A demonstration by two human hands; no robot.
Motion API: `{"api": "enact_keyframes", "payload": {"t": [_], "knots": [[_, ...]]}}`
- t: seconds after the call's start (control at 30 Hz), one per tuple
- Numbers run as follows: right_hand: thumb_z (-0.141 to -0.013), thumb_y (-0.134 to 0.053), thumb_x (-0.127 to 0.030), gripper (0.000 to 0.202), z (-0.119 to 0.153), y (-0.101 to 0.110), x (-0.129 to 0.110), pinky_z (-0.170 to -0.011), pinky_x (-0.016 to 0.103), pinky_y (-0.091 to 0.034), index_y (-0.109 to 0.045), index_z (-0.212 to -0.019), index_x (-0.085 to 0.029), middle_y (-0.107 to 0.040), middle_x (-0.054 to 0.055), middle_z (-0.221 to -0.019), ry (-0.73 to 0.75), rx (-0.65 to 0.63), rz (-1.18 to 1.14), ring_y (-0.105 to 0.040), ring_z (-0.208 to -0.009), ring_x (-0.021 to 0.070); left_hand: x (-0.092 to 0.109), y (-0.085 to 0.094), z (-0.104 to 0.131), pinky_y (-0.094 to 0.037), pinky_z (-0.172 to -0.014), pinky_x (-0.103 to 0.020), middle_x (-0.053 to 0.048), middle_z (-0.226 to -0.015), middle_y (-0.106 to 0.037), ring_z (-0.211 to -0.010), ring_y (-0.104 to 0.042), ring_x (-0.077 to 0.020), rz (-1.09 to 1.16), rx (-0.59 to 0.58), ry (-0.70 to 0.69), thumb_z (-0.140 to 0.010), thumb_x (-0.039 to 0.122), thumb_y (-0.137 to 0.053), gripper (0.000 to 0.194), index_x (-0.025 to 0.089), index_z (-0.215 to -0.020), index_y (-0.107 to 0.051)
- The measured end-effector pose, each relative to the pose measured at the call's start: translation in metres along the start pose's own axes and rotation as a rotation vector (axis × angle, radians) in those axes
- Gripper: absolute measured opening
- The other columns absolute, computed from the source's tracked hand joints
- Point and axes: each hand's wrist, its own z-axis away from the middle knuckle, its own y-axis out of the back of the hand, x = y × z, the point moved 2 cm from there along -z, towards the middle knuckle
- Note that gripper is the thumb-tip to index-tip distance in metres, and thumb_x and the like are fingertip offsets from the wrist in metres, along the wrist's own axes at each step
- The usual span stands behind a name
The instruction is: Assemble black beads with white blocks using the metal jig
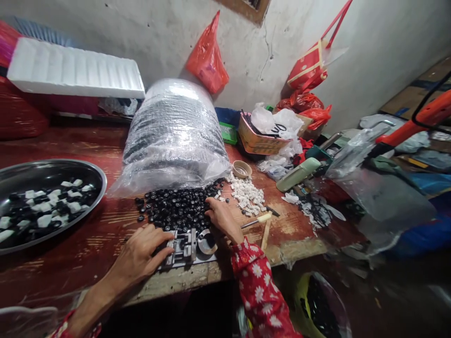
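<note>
Metal fixture (193,245), one: I see it at the table's near edge, between the hands. Left hand (139,249): back upward, forearm from near left, thumb nearer than the fingers at the fixture's left end; whether clamped, I cannot tell. Right hand (221,218): forearm slanting in from near right, fingers bent at the right side of the black pieces (176,206); grip hidden from me. White pieces (248,195): heaped farther right. Wrapped bundle (176,131): beyond, far side.

Parts pile (179,207) behind the fixture (192,246)
</note>
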Motion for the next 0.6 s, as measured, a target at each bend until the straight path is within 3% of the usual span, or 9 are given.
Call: {"api": "enact_keyframes", "payload": {"t": [0.1,0.23,0.33,0.47,0.53,0.6], "knots": [[-0.087,-0.073,-0.009,0.041,-0.002,0.001,-0.001,-0.078,0.027,-0.044,-0.067,-0.125,-0.023,-0.078,0.003,-0.097,0.004,0.041,-0.050,-0.068,-0.089,0.0205,0.001,0.002,-0.001,-0.043,-0.078,-0.034,-0.003,-0.092,-0.073,-0.086,-0.061,-0.0200,0.015,-0.004,0.006,-0.104,0.040,-0.060,0.022,0.025,-0.113,-0.073],[-0.092,-0.070,-0.020,0.003,0.008,0.007,-0.006,-0.073,0.027,-0.043,-0.070,-0.093,-0.022,-0.073,0.001,-0.084,-0.016,0.114,-0.112,-0.064,-0.079,0.0196,0.001,0.006,-0.001,-0.045,-0.079,-0.034,-0.003,-0.093,-0.073,-0.088,-0.062,-0.0205,0.033,-0.036,0.021,-0.104,0.039,-0.060,0.022,0.023,-0.112,-0.073],[-0.095,-0.069,-0.030,0.014,0.023,0.013,-0.014,-0.074,0.028,-0.045,-0.069,-0.084,-0.022,-0.072,0.002,-0.085,0.015,0.175,-0.220,-0.063,-0.079,0.0190,0.000,0.007,0.000,-0.045,-0.080,-0.034,-0.003,-0.094,-0.074,-0.088,-0.062,-0.0204,0.047,-0.055,0.030,-0.103,0.037,-0.061,0.021,0.022,-0.111,-0.073],[-0.092,-0.070,-0.030,0.013,0.049,0.016,-0.023,-0.070,0.028,-0.045,-0.071,-0.082,-0.022,-0.068,0.000,-0.080,0.061,0.226,-0.504,-0.060,-0.076,0.0177,0.000,0.007,-0.001,-0.045,-0.081,-0.034,-0.003,-0.094,-0.074,-0.089,-0.063,-0.0204,0.046,-0.048,0.068,-0.102,0.038,-0.063,0.019,0.022,-0.108,-0.073],[-0.088,-0.072,-0.028,0.005,0.061,0.012,-0.025,-0.069,0.028,-0.047,-0.074,-0.088,-0.023,-0.069,-0.001,-0.083,0.045,0.191,-0.615,-0.061,-0.077,0.0175,0.002,0.006,-0.002,-0.044,-0.080,-0.034,-0.002,-0.092,-0.074,-0.088,-0.062,-0.0203,0.036,-0.041,0.090,-0.102,0.039,-0.064,0.020,0.022,-0.107,-0.073],[-0.086,-0.073,-0.026,0.011,0.071,0.007,-0.027,-0.069,0.027,-0.051,-0.076,-0.096,-0.023,-0.071,0.000,-0.091,0.029,0.135,-0.694,-0.064,-0.079,0.0175,0.003,0.005,-0.003,-0.043,-0.080,-0.035,-0.002,-0.091,-0.074,-0.086,-0.061,-0.0204,0.026,-0.037,0.097,-0.102,0.040,-0.065,0.020,0.023,-0.106,-0.074]]}}
